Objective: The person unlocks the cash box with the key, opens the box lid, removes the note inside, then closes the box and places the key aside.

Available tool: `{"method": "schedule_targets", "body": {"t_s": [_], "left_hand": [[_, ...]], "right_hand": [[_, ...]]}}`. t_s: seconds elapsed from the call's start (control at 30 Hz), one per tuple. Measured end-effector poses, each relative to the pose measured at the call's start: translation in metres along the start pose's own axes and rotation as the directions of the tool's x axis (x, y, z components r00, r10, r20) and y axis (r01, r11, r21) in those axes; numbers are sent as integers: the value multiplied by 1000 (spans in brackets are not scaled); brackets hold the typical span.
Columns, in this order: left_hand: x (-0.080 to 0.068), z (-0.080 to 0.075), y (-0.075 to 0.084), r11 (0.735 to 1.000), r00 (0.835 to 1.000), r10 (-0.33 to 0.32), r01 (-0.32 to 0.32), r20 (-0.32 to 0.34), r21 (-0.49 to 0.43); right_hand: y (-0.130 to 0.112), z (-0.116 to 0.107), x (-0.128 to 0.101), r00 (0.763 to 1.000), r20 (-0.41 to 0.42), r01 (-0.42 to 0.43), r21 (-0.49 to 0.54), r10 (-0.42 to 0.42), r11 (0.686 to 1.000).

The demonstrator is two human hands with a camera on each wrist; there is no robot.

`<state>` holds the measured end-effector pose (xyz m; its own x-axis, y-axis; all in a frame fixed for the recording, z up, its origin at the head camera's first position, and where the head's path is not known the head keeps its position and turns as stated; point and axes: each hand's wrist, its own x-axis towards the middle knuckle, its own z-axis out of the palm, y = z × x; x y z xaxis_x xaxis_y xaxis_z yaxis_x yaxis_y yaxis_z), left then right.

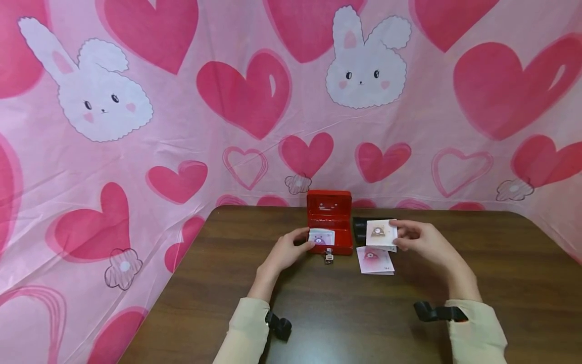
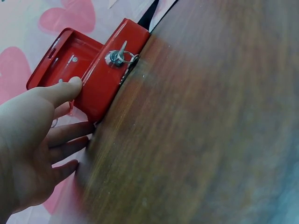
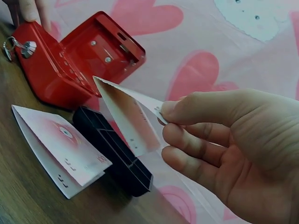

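Observation:
A small red cash box [image 1: 329, 221] stands with its lid raised, printed paper slips [image 1: 322, 236] lying inside. My left hand [image 1: 287, 248] holds the box by its left side; the thumb rests on the rim and the other fingers lie along the outer wall [image 2: 70, 140]. To the right, my right hand [image 1: 425, 243] pinches a folded paper note [image 1: 381, 232] with a brownish print between thumb and fingertips. That note hangs raised, its fold toward the box in the right wrist view. Below it a pink folded paper note [image 1: 375, 261] sits on the table.
A key with a ring [image 1: 329, 256] sticks out of the lock on the box front. A black case [image 3: 114, 149] lies right of the box, partly behind the notes. The brown wooden table [image 1: 345, 313] meets a pink heart-patterned cloth [image 1: 254, 101] at the back.

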<state>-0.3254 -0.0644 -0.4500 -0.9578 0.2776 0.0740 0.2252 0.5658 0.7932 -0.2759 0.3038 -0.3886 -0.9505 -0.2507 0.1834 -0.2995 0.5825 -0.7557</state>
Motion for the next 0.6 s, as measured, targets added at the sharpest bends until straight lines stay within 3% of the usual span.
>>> {"method": "schedule_targets", "body": {"t_s": [0.6], "left_hand": [[-3,-1,1,1000,1000,-11,11,-4,3]], "right_hand": [[12,-12,-15,994,73,-83,-40,86,996]]}}
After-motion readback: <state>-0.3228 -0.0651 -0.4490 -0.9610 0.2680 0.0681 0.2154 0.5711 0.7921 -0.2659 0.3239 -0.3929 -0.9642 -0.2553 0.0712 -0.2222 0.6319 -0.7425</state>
